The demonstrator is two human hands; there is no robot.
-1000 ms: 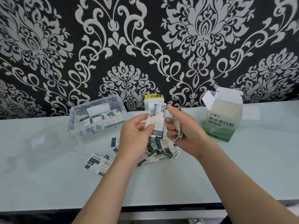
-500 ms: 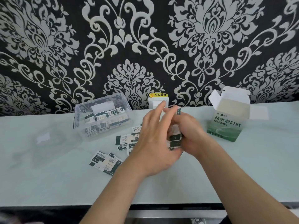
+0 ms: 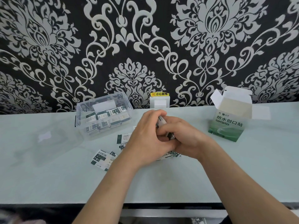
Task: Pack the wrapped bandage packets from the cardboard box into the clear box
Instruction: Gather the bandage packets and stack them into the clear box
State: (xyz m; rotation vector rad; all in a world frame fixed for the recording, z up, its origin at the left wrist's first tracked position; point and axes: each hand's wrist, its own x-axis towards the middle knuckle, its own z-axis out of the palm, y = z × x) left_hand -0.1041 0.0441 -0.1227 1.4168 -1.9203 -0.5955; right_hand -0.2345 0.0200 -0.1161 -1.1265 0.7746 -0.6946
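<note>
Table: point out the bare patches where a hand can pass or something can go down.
Free: the near strip of the table by its front edge, and the stretch between the hands and the cardboard box. Crowded: loose packets between the clear box and the clasped left hand and right hand.

Green-and-white bandage packets (image 3: 101,159) lie scattered on the bench. The clear box (image 3: 103,117) sits part-filled at left. The cardboard box (image 3: 229,122) stands open at right.

Both forearms bare, no sleeves; left hand (image 3: 145,141) & right hand (image 3: 186,138) ungloved.
</note>
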